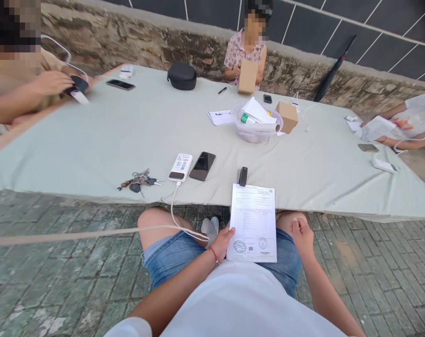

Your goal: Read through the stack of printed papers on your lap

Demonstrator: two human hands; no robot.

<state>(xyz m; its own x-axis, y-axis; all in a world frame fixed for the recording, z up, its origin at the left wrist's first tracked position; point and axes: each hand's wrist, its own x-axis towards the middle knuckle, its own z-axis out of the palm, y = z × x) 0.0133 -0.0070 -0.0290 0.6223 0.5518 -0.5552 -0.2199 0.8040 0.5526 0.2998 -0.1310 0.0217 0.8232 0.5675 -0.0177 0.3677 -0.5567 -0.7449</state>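
Observation:
My left hand grips the left edge of a printed paper document, with fingers partly hidden by it. The sheet bears round and oval stamps near its bottom and rests over my lap, its top on the table's edge. A small black oblong object stands at the sheet's top edge. My right hand is curled closed by my right knee, apart from the paper, with nothing visible in it. On the table ahead lie a white power bank with a cable plugged in, a black phone and a bunch of keys.
A cloth-covered table spans the view. On it sit a clear plastic bowl of papers and a roll, a cardboard box and a black case. Several people sit around it; one holds another box. An umbrella leans against the wall.

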